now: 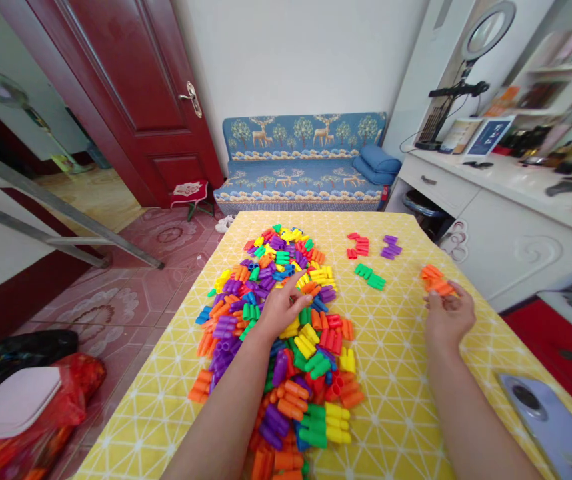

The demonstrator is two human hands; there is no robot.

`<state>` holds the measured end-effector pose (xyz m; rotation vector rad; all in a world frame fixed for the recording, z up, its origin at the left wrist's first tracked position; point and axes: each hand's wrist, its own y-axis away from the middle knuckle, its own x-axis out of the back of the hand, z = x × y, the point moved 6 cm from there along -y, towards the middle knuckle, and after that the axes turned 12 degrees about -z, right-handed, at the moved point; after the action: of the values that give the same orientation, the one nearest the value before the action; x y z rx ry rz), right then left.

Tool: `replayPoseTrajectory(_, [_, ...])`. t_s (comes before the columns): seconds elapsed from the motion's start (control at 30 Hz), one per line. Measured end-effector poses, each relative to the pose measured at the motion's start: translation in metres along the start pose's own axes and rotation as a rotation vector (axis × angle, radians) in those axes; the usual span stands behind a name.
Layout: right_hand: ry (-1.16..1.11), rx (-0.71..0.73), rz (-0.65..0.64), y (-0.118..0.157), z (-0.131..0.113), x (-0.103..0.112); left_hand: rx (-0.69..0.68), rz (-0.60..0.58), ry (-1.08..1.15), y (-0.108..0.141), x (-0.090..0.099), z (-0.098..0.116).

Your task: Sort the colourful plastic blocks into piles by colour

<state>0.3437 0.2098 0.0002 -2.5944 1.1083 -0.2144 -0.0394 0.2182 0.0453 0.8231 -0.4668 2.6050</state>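
A long heap of plastic pieces in several colours [272,333] covers the left half of the table. My left hand [286,303] hovers over or rests on the heap's middle, fingers apart and holding nothing visible. At the right, my right hand [449,312] has its fingers on orange pieces [433,277]. Small separate groups lie beyond the heap: red pieces [359,246], purple pieces [391,247] and green pieces [370,277].
The table [396,373] has a yellow patterned cloth. A phone [551,420] lies at its right edge. Beyond stand a blue sofa [296,177] and a white cabinet [521,227]; bags [61,413] are on the left.
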Motion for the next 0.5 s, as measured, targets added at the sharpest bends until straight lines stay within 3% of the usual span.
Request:
replayPoseTrajectory(0.13, [-0.173, -0.101, 0.206, -0.011, 0.029, 0.025, 0.0, -0.009, -0.004, 0.0, -0.001, -0.002])
replayPoseTrajectory(0.27, [-0.154, -0.065, 0.231, -0.033, 0.036, 0.033, -0.017, -0.021, 0.006, 0.001, -0.002, -0.002])
replayPoseTrajectory(0.5, [0.041, -0.121, 0.225, -0.075, 0.056, 0.041, -0.008, -0.028, 0.009, 0.001, -0.002, -0.001])
